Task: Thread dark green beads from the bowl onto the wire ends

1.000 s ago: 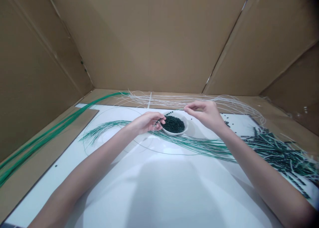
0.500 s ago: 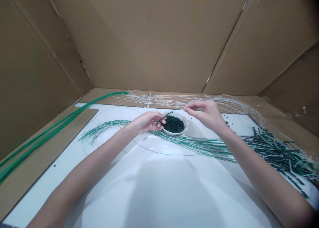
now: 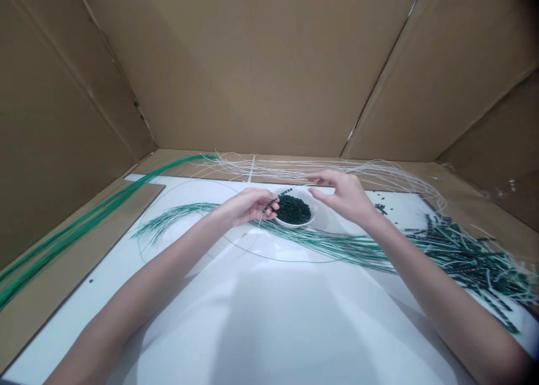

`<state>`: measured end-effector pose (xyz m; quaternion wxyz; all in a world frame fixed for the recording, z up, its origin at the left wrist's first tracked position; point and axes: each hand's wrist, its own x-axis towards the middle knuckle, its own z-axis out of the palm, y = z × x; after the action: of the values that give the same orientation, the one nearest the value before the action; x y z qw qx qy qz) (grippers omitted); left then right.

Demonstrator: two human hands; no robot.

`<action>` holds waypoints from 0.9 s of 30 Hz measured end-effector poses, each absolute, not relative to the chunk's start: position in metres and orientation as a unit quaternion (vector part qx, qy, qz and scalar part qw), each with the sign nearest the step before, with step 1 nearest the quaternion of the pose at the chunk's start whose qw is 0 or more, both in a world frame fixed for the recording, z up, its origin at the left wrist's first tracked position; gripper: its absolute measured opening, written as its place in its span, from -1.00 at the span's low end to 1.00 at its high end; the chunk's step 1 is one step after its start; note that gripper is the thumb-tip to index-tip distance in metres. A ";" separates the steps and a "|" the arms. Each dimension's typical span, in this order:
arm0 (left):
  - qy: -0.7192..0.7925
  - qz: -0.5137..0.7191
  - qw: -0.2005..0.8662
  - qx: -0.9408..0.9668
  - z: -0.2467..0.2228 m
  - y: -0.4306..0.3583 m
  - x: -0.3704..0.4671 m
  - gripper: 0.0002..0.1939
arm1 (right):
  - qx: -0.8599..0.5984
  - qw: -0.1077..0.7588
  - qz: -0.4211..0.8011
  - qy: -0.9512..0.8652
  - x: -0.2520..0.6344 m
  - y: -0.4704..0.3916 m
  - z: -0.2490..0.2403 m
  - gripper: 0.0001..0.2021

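My left hand (image 3: 253, 206) is closed on a thin wire strung with dark green beads (image 3: 285, 192), just left of the bowl. The strand's beaded end slants up to the right over the rim. My right hand (image 3: 339, 193) hovers at the upper right of the bowl, its thumb and fingers apart and nothing visible between them. A white bowl (image 3: 304, 224) full of small dark green beads (image 3: 295, 210) stands between the two hands.
Green wires (image 3: 337, 246) lie below the bowl, and more (image 3: 122, 196) stretch at the left. White wires (image 3: 286, 166) run along the back. Beaded strands (image 3: 467, 256) are heaped at the right. Loose beads (image 3: 380, 207) lie beyond my right wrist. Cardboard walls (image 3: 252, 70) surround the table.
My right thumb and fingers have come apart from their pinch, and that hand has shifted slightly left. My left hand stays almost where it was, still with the beaded wire.
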<state>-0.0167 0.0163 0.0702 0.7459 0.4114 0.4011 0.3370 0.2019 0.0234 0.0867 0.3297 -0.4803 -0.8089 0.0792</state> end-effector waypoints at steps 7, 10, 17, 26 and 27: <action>0.384 0.297 0.750 0.450 0.069 0.013 -0.015 -0.88 | -0.279 0.271 0.062 -0.919 0.173 0.004 0.078 -0.59; 0.376 0.281 0.748 0.469 0.071 0.012 -0.015 -0.87 | -0.281 0.288 0.135 -0.906 0.167 0.005 0.075 -0.75; 0.391 0.290 0.728 0.484 0.079 0.013 -0.022 -0.84 | -0.310 0.338 0.173 -0.871 0.171 0.011 0.073 -0.82; 0.361 0.277 0.733 0.505 0.091 0.011 -0.028 -0.80 | -0.277 0.393 0.175 -0.859 0.169 0.005 0.076 -0.86; 0.365 0.280 0.731 0.504 0.092 0.010 -0.028 -0.80 | -0.279 0.396 0.173 -0.858 0.169 0.005 0.076 -0.87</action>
<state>-0.0277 0.0102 0.0925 0.7314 0.5035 0.3650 0.2797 0.1688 0.0048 0.0759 0.3956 -0.2793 -0.8577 0.1725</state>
